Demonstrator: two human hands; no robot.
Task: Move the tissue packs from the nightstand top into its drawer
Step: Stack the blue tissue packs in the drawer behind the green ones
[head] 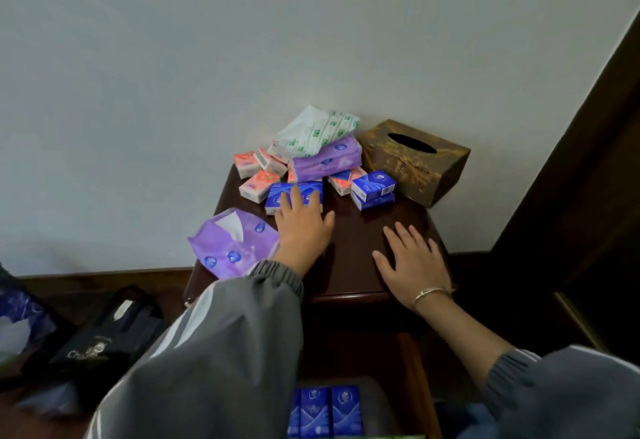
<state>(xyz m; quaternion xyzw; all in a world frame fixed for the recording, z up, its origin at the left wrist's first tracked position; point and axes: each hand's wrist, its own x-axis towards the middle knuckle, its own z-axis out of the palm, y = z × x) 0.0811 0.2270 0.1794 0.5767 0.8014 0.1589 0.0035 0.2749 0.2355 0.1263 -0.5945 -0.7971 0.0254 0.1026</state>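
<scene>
Tissue packs crowd the back of the dark wood nightstand [356, 230]. My left hand [303, 222] reaches over the top with straight fingers touching a blue pack [277, 196]. My right hand [412, 256] lies flat on the bare wood, holding nothing. Behind sit two stacked blue packs [373, 189], several small pink packs [258, 185], a large purple pack [325, 161] and a green-and-white pack [313, 132] on top of it. An opened purple pack [233, 242] overhangs the left edge. The open drawer [377, 404] below holds blue packs [327, 411] standing side by side.
A brown-gold tissue box [415, 161] stands at the back right corner against the white wall. A black bag [110, 338] and another tissue pack [20, 317] lie on the floor at the left. Dark wooden furniture [588, 196] rises at the right.
</scene>
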